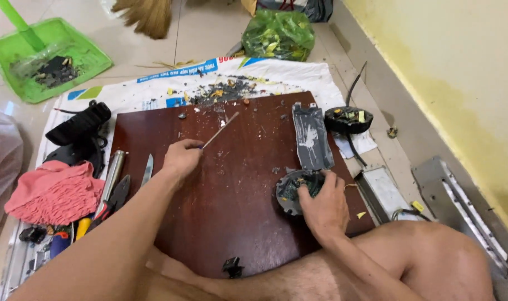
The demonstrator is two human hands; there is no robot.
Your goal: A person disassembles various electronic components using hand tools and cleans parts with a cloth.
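Here, a thin metal rod (pixel 219 130) is pinched in the closed fingers of the left hand (pixel 181 158), its tip raised toward the upper centre of the frame, while the right hand (pixel 322 205) is closed over a round black part (pixel 292 189) at the lower right of the dark red board (pixel 226 223). A slip seems the chief risk: if the rod is pushed hard at the round part and skids, the fingers of the right hand, wrapped over its rim, could be jabbed. The part could also be nudged off the board's right edge, which lies just beside it, and a grey flat casing (pixel 311 136) touching its upper side could be knocked. A knife (pixel 147 169) and pliers (pixel 116 198) are laid along the board's left edge, near the left forearm, so a backward sweep could be caught there. Open room is left across the board's centre and lower middle, though scattered debris (pixel 226 90) is strewn at the top.
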